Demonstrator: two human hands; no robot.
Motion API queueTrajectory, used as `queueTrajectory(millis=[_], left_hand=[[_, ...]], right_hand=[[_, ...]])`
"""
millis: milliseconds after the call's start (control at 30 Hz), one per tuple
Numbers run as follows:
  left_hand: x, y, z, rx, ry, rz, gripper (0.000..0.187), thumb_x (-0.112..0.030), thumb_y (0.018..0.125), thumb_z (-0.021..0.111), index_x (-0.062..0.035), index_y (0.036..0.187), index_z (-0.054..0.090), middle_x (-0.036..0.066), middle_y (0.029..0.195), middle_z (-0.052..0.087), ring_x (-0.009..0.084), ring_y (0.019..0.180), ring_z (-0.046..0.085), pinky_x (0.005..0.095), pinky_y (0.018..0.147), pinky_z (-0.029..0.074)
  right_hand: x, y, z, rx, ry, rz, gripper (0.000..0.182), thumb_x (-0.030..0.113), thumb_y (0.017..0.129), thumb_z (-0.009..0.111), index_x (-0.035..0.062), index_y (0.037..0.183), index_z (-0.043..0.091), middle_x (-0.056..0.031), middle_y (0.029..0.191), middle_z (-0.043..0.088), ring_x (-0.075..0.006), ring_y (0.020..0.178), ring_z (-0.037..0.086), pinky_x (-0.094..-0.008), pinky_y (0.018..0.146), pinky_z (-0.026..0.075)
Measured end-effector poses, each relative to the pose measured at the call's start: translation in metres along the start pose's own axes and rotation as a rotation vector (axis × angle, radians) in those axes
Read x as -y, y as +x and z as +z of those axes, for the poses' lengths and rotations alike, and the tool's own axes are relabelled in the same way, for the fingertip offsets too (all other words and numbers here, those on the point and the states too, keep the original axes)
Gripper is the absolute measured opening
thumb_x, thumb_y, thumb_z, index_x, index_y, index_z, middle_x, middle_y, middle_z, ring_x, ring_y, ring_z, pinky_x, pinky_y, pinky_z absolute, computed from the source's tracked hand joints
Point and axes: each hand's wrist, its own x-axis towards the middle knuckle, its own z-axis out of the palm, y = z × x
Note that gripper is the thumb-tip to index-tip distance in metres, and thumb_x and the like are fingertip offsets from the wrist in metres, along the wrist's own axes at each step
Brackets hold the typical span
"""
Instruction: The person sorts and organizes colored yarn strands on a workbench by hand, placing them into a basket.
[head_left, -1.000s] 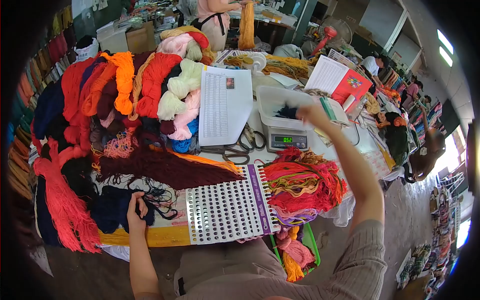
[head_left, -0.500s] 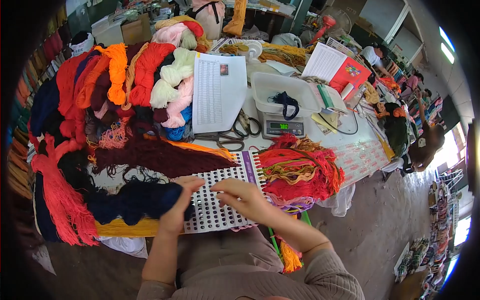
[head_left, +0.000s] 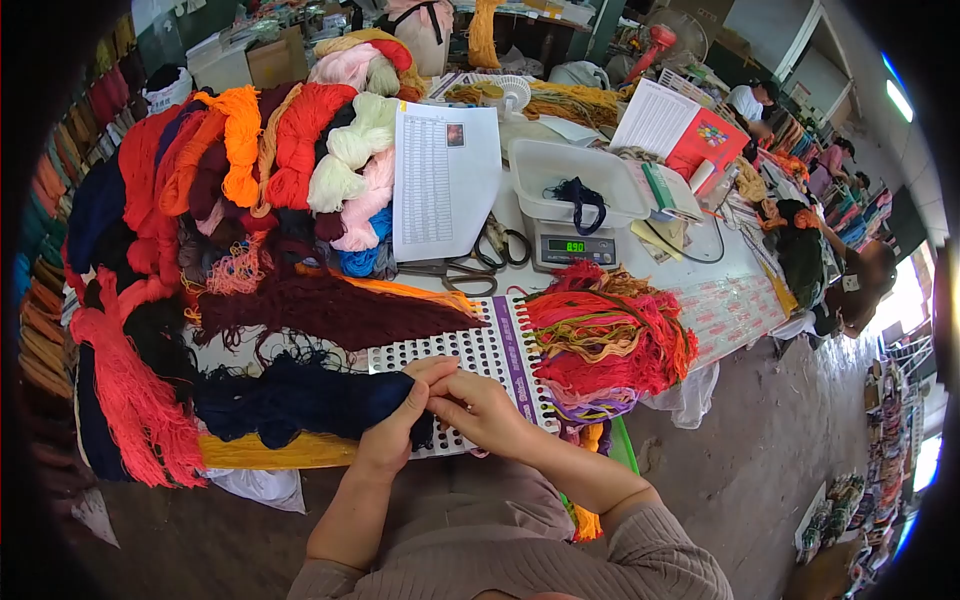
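My left hand [head_left: 402, 412] is wrapped around the end of a navy yarn hank [head_left: 295, 402], which lies stretched out to the left. Against its fingertips, my right hand [head_left: 478, 408] is closed in a pinch; whatever lies between those fingers is too small or hidden to make out. Both hands are over a white perforated card [head_left: 483, 348] with a purple strip. A bundle of red, pink and olive threads [head_left: 610, 335] hangs from the card's right edge. Above the hands lies a dark maroon hank [head_left: 330, 312].
Coloured yarn hanks [head_left: 240, 150] are heaped at the left. A printed sheet [head_left: 440, 190], scissors [head_left: 470, 270] and a digital scale [head_left: 575, 250] bearing a plastic tub [head_left: 590, 170] lie beyond the card. Coral yarn [head_left: 135, 390] hangs over the near left edge.
My hands have come together, the left moving right with the navy yarn's end and the right closing against it. The scale's reading has changed. The view has shifted slightly.
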Motion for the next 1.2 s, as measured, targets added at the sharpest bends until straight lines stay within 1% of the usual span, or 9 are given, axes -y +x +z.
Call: queueTrajectory(millis=[267, 400, 433, 600, 733, 800, 933, 1067, 1200], left_hand=[[0.000, -0.002, -0.005, -0.103, -0.025, -0.041, 0.042, -0.032, 0.095, 0.040, 0.0022, 0.114, 0.054, 0.011, 0.122, 0.049, 0.0191, 0.115, 0.045, 0.0311, 0.099, 0.032], [-0.007, -0.006, -0.026, -0.205, -0.316, 0.028, 0.036, -0.030, 0.095, 0.040, 0.0021, 0.096, 0.056, 0.012, 0.088, 0.059, 0.0137, 0.067, 0.054, 0.0250, 0.064, 0.044], [-0.011, -0.006, -0.023, -0.302, -0.385, 0.002, 0.033, -0.029, 0.095, 0.043, 0.0013, 0.090, 0.056, 0.008, 0.071, 0.055, 0.0089, 0.049, 0.042, 0.0208, 0.048, 0.034], [-0.020, 0.004, -0.015, -0.156, -0.341, -0.024, 0.029, -0.025, 0.095, 0.043, 0.0006, 0.088, 0.056, 0.003, 0.059, 0.048, 0.0056, 0.043, 0.033, 0.0184, 0.043, 0.027], [-0.026, 0.024, 0.002, -0.011, -0.227, -0.031, 0.029, -0.022, 0.097, 0.038, 0.0000, 0.093, 0.057, 0.000, 0.063, 0.049, 0.0035, 0.046, 0.034, 0.0168, 0.046, 0.028], [-0.025, 0.036, 0.004, 0.011, -0.141, -0.073, 0.031, -0.023, 0.097, 0.036, 0.0006, 0.098, 0.057, -0.001, 0.063, 0.047, 0.0031, 0.047, 0.033, 0.0166, 0.046, 0.027], [-0.028, 0.068, 0.013, -0.007, -0.092, -0.158, 0.031, -0.024, 0.096, 0.039, -0.0014, 0.106, 0.057, -0.003, 0.062, 0.044, 0.0026, 0.047, 0.032, 0.0164, 0.048, 0.026], [-0.002, 0.104, 0.012, 0.074, -0.171, -0.271, 0.037, -0.029, 0.095, 0.042, -0.0014, 0.117, 0.054, -0.004, 0.073, 0.046, 0.0028, 0.049, 0.033, 0.0155, 0.048, 0.027], [0.002, 0.117, 0.023, 0.114, -0.301, -0.388, 0.033, -0.031, 0.092, 0.050, -0.0005, 0.101, 0.060, -0.001, 0.076, 0.053, 0.0030, 0.048, 0.037, 0.0170, 0.043, 0.028]], right_hand=[[-0.008, 0.000, -0.024, 0.016, 0.122, 0.116, 0.011, 0.003, 0.087, 0.054, -0.0012, 0.096, 0.058, -0.0060, 0.082, 0.059, -0.0111, 0.067, 0.061, -0.0231, 0.059, 0.048], [-0.035, 0.022, -0.114, -0.407, -0.104, 0.194, 0.013, 0.010, 0.089, 0.052, 0.0020, 0.099, 0.055, -0.0045, 0.087, 0.060, -0.0118, 0.063, 0.061, -0.0221, 0.053, 0.046], [-0.042, 0.030, -0.142, -0.532, -0.003, 0.195, 0.016, 0.015, 0.090, 0.051, 0.0028, 0.101, 0.053, -0.0047, 0.088, 0.059, -0.0122, 0.063, 0.061, -0.0207, 0.050, 0.044], [-0.121, 0.063, -0.233, -0.647, -0.307, 0.161, 0.029, 0.009, 0.085, 0.054, 0.0011, 0.110, 0.042, -0.0137, 0.103, 0.061, -0.0180, 0.060, 0.063, -0.0266, 0.054, 0.047], [-0.155, 0.084, -0.228, -0.547, -0.362, 0.271, 0.035, 0.007, 0.081, 0.056, 0.0016, 0.112, 0.040, -0.0159, 0.100, 0.061, -0.0228, 0.060, 0.066, -0.0287, 0.050, 0.048], [-0.158, 0.085, -0.214, -0.544, -0.247, 0.283, 0.030, 0.008, 0.082, 0.057, 0.0009, 0.108, 0.044, -0.0120, 0.092, 0.061, -0.0168, 0.054, 0.062, -0.0261, 0.044, 0.044], [-0.092, 0.072, -0.165, -0.490, 0.395, 0.309, 0.017, 0.016, 0.090, 0.052, 0.0013, 0.100, 0.054, -0.0040, 0.077, 0.057, -0.0094, 0.052, 0.053, -0.0188, 0.043, 0.035], [-0.031, 0.043, -0.114, -0.393, 0.650, 0.299, 0.025, 0.017, 0.093, 0.048, -0.0044, 0.103, 0.055, -0.0059, 0.080, 0.060, -0.0094, 0.056, 0.056, -0.0168, 0.047, 0.037], [-0.016, 0.024, -0.090, -0.288, 0.601, 0.302, 0.023, 0.018, 0.092, 0.049, -0.0025, 0.095, 0.059, -0.0085, 0.084, 0.063, -0.0148, 0.063, 0.062, -0.0217, 0.054, 0.043]])
